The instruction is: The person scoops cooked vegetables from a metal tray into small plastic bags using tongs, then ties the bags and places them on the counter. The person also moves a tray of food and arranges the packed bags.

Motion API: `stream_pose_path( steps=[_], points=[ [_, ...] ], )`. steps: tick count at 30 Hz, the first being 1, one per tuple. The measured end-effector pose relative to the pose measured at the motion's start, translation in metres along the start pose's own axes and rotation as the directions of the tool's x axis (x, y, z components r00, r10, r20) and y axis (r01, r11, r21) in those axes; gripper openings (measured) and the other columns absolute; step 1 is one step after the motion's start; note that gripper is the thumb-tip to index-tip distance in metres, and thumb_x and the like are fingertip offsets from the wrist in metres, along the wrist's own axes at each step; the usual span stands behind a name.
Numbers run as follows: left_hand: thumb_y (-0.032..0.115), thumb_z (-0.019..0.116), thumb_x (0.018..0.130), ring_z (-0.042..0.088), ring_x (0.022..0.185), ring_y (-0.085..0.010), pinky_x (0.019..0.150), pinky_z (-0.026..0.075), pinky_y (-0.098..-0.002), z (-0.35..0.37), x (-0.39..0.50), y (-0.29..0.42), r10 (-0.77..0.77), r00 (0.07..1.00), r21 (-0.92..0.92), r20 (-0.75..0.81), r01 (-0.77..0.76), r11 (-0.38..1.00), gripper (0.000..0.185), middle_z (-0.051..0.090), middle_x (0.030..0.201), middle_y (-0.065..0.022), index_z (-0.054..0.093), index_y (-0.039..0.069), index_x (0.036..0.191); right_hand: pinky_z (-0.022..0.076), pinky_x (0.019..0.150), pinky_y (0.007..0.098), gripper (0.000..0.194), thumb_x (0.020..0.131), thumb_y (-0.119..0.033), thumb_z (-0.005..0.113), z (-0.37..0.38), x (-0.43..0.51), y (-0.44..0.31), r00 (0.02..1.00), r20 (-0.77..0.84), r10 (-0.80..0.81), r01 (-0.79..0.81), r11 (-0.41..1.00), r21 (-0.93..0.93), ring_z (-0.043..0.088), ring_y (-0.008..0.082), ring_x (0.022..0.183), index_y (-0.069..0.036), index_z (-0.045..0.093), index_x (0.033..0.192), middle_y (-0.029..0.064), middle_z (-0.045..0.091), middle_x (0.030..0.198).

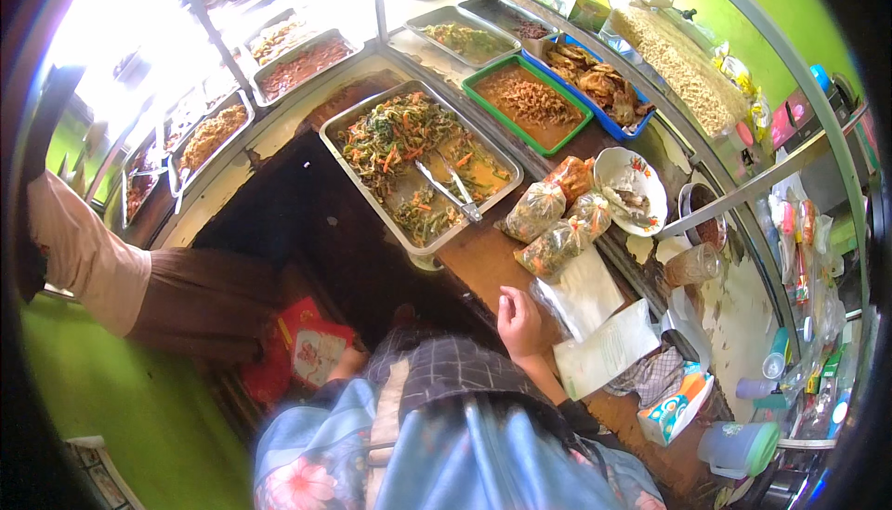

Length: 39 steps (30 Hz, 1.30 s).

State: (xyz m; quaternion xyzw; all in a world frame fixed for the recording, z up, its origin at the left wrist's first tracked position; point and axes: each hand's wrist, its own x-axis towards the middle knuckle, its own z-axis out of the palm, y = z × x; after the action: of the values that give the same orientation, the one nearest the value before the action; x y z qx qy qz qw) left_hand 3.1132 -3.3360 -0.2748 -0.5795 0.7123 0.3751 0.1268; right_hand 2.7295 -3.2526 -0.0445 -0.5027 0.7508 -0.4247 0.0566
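Note:
My left hand point(350, 364) is partly in view at the edge of a red printed packet point(322, 351) with a pale panel; it grips that edge, its fingers mostly hidden. My right hand point(521, 323) rests by the wooden counter edge, fingers loosely curled and holding nothing. Close to it lie a stack of white paper sheets point(610, 346) and a clear plastic sleeve point(582, 294). Beyond these sit several tied plastic bags of food point(535, 210). A metal tray of cooked vegetables point(408, 137) stands farther off, with metal tongs point(453, 189) lying in it.
A green tray of saucy food point(527, 102), a blue tray of fried pieces point(592, 81) and a floral bowl point(631, 193) stand behind. A metal display frame point(739, 214) crosses the right side. A tissue pack point(674, 405) and pitcher point(739, 447) sit right. Another person's brown clothing point(202, 301) is at left.

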Motion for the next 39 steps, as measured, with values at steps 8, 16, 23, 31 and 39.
stream_pose_path(
  steps=[8, 16, 23, 31, 39],
  points=[
    [0.021, 0.054, 0.082, 0.062, 0.085, -0.0313, 0.072, 0.051, -0.0422, -0.003, -0.003, 0.005, -0.005, 0.999, -0.055, 0.049, 0.008, 0.998, 0.04, 0.062, 0.097, -0.0195, 0.051, 0.006, 0.119, 0.0485, 0.072, 0.0358, 0.014, 0.088, -0.011, 0.052, 0.0, 0.0, -0.002, 0.998, 0.026, 0.05, -0.05, 0.999, -0.014, 0.061, 0.0288, 0.08, -0.005, 0.06, 0.096, 0.0125, 0.063, 0.087],
    [0.017, 0.055, 0.085, 0.061, 0.08, -0.0226, 0.071, 0.051, -0.0384, -0.072, 0.041, 0.041, -0.124, 0.983, -0.901, 0.135, 0.174, 0.397, 0.047, 0.062, 0.097, -0.0092, 0.042, 0.009, 0.129, 0.0478, 0.063, 0.0315, 0.013, 0.085, -0.007, 0.055, 0.009, 0.001, -0.001, 0.996, -0.079, -0.05, 0.05, 0.999, -0.003, 0.06, 0.0238, 0.07, -0.003, 0.06, 0.096, 0.0107, 0.061, 0.081],
    [0.009, 0.052, 0.083, 0.059, 0.093, -0.0248, 0.082, 0.049, -0.042, -0.177, 0.025, 0.21, 0.39, 0.921, -1.0, 0.001, 0.01, -0.02, 0.043, 0.057, 0.108, -0.0121, 0.043, 0.005, 0.125, 0.0492, 0.071, 0.0363, 0.014, 0.086, -0.012, 0.053, 0.009, 0.002, -0.003, 0.994, -0.049, 0.099, -0.1, 0.995, -0.028, 0.062, 0.0276, 0.079, -0.006, 0.061, 0.097, 0.0112, 0.064, 0.086],
    [0.008, 0.044, 0.084, 0.058, 0.097, -0.026, 0.085, 0.049, -0.0412, -0.195, 0.022, 0.25, 0.521, 0.853, -0.976, 0.03, 0.137, -0.168, 0.035, 0.057, 0.111, -0.0133, 0.043, 0.005, 0.119, 0.0501, 0.071, 0.0354, 0.013, 0.084, -0.013, 0.056, 0.016, 0.004, -0.005, 0.977, -0.147, 0.151, -0.167, 0.981, -0.099, 0.063, 0.0273, 0.08, -0.007, 0.062, 0.095, 0.0112, 0.065, 0.087],
    [0.006, 0.043, 0.081, 0.06, 0.089, -0.0249, 0.082, 0.05, -0.0408, -0.215, 0.03, 0.234, 0.546, 0.833, -0.953, 0.088, 0.23, -0.197, 0.032, 0.059, 0.101, -0.0134, 0.046, 0.002, 0.113, 0.0502, 0.065, 0.0342, 0.012, 0.084, -0.015, 0.059, 0.024, 0.005, 0.0, 0.95, -0.247, 0.19, -0.235, 0.957, -0.169, 0.063, 0.0261, 0.073, -0.008, 0.063, 0.093, 0.0105, 0.065, 0.084]
  ],
)
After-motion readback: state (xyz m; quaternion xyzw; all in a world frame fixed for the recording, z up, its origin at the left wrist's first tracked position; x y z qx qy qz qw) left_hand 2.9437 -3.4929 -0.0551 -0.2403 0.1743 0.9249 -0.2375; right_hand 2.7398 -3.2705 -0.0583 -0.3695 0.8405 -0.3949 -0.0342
